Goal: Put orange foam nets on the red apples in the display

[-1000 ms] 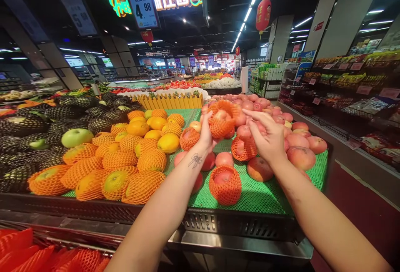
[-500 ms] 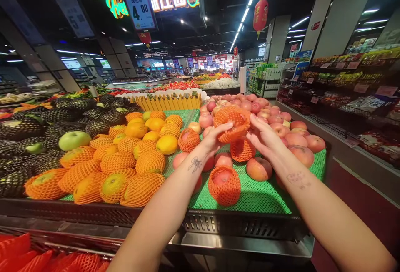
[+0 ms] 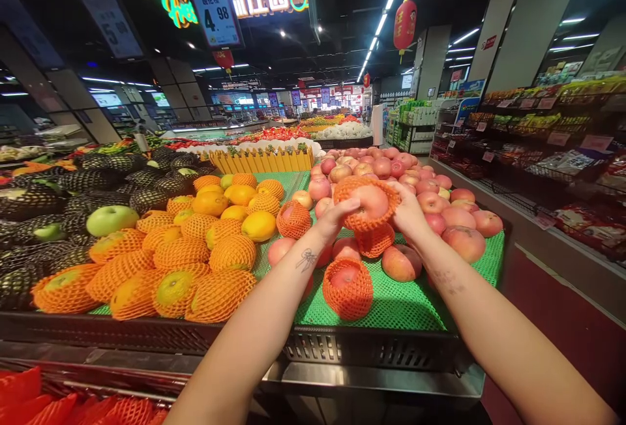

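Apple (image 3: pixel 372 200) sits in orange net (image 3: pixel 362 223), held up btwn both hands just above the apple pile, approx mid-frame. Left hand (image 3: pixel 335 218) grips the left side: thumb lies over the net's top edge, other fingers curled under, pressed on the mesh. Right hand (image 3: pixel 407 211) clamps the right side, fingers wrapped round the net w/ tips at its rim. Top of the apple shows pink-red through the net's open mouth; mesh covers sides & bottom. Directly under it is a 2nd netted apple (image 3: pixel 375 242); can't tell if they touch. A 3rd netted one (image 3: pixel 348 287) stands nearer, on the green mat (image 3: pixel 420 304), btwn the forearms. Bare apples (image 3: pixel 464 242) are heaped to the right & behind. Left of the mat: oranges (image 3: pixel 229 252), most in the same orange nets, a few bare. Further left, a green apple (image 3: pixel 111 219) lies among dark-netted fruit. Black tray rim (image 3: pixel 372 347) runs along the front. Price sign (image 3: pixel 215 4) & red lantern (image 3: pixel 405 23) hang overhead.
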Demonstrator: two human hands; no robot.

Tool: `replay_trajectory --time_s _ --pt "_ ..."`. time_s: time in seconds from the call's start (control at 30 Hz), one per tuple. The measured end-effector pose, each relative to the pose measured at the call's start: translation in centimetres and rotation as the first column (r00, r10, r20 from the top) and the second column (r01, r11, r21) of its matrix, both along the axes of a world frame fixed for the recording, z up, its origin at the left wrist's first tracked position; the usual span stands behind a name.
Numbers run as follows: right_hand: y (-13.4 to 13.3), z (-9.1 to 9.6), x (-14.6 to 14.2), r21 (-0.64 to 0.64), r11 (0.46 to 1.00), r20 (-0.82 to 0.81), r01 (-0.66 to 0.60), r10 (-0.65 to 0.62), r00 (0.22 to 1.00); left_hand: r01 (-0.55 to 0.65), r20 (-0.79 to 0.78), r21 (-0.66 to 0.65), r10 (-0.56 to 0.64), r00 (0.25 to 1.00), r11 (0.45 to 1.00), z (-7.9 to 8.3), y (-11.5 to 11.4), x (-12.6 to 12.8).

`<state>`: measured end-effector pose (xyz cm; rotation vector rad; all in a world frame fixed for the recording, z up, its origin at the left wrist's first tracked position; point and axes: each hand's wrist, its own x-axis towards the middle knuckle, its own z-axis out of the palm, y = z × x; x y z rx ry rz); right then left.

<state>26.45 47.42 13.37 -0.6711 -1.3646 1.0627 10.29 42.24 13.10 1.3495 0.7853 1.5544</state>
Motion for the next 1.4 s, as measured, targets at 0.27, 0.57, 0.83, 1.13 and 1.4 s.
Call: replay_trajectory --time_s 0.27,0.57,0.83,1.13,1.4 --pt "-2.5 0.4 -0.7 -0.02 0.955 0.105 -0.297 0.297 0.949 -0.188 -0.037 0.06 0.19 0.981 0.98 0.3 1.0 0.4" --pt "-1.8 -0.1 -1.3 -0.051 0.98 -0.044 -0.191 0.189 0.981 -0.176 -0.196 0.133 0.2 0.96 0.975 1.5 -0.2 0.2" --pt "-1.7 0.0 -1.0 -0.06 0.993 -0.089 -0.1 0.095 0.992 -0.074 -0.213 0.213 0.12 0.97 0.974 2.9 -0.9 -0.8" --pt "-1.2 -0.1 -0.8 0.075 0.997 -0.029 -0.02 0.022 0.999 0.051 -0.213 -0.021 -0.054 0.976 0.999 3.6 -1.6 -1.1" --pt "-1.2 -0.3 -0.5 0.257 0.957 0.171 0.135 -0.182 0.968 0.002 -0.307 -0.063 -0.021 0.951 0.998 3.9 -1.8 -1.8"
